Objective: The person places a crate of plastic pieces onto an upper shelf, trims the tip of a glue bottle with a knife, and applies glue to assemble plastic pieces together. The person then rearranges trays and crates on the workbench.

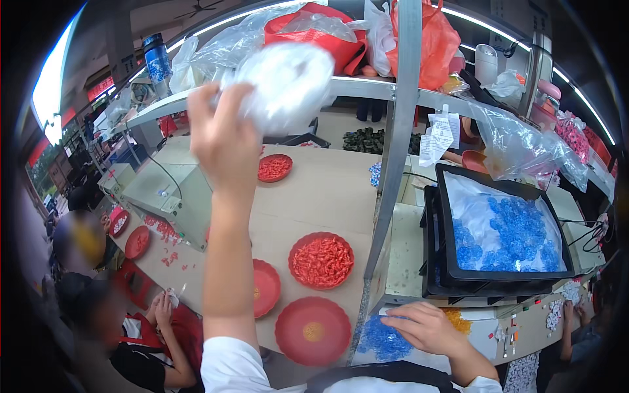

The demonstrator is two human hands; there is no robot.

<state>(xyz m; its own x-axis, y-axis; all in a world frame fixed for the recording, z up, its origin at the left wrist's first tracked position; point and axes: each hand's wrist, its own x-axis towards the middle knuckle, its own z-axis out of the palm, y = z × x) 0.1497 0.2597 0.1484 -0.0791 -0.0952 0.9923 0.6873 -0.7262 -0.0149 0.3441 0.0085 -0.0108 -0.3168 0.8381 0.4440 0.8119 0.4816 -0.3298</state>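
My left hand (226, 124) is raised high in front of the metal shelf, its fingers closed on a white plastic bundle (285, 82). Motion blurs the bundle, so whether it is a bag or a roll is unclear. Low on the right, my right hand (429, 329) lies palm down at the table edge, fingers stretched loosely and apart. Beneath and beside its fingertips spreads a heap of blue translucent pieces (383, 339). A small white bit (384, 312) shows by the fingertips; I cannot tell if they touch it.
Red dishes stand left of the metal post (401, 131), one full of red pieces (321, 261), another with a few yellow ones (313, 332). A black tray (504, 276) of blue pieces sits at right. Bags crowd the shelf (360, 88). Another person (147, 340) works at left.
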